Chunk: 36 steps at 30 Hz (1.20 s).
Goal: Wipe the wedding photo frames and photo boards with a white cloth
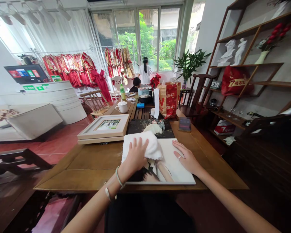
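Note:
A large photo panel (177,168) lies flat on the wooden table (87,168) right in front of me. My left hand (135,155) presses a white cloth (147,142) down on the panel's upper left part, fingers curled over the cloth. My right hand (188,158) rests flat on the panel's right side with its fingers stretched out; a ring is on one finger. Bracelets circle my left wrist.
Stacked picture frames (104,127) lie at the table's far left; a dark photo print (150,127) sits behind the panel, a small sign (184,124) to its right. Farther back are a white cup (122,106), a red bag (169,98) and two people. Shelves stand at right.

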Each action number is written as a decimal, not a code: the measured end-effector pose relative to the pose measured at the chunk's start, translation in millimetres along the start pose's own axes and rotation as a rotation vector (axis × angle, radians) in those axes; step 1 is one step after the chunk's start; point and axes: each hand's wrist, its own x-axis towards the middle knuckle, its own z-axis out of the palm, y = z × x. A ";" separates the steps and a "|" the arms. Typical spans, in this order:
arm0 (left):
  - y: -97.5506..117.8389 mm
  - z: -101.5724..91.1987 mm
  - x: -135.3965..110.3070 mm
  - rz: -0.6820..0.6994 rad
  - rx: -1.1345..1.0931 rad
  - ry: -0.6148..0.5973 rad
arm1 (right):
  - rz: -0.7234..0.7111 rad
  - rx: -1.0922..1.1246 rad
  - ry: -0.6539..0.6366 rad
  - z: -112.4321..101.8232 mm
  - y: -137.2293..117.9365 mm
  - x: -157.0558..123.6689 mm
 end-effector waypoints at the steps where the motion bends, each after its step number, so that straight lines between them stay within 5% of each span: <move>1: -3.3 1.0 0.8 -0.001 -0.002 0.001 | 0.003 -0.003 0.004 0.7 -0.3 0.0; 10: 18.3 -2.3 -88.8 -0.012 -0.031 -0.217 | 0.005 -0.027 0.017 0.9 -4.7 4.5; 13: 21.9 -3.9 -100.9 0.041 -0.050 -0.248 | -0.005 -0.031 0.016 -0.5 -3.8 5.1; 17: 13.7 -5.7 -76.9 0.051 -0.060 -0.197 | 0.000 -0.031 0.002 -0.8 -1.3 3.2; 24: -14.9 8.0 14.1 0.073 -0.068 0.013 | 0.003 0.002 0.007 1.1 2.6 -1.1; 27: -20.6 9.9 25.6 0.076 -0.078 0.030 | 0.005 0.006 0.014 2.6 3.2 -1.4; 36: 32.0 11.1 -75.1 0.187 -0.168 -0.188 | 0.014 0.015 0.037 4.0 2.1 4.3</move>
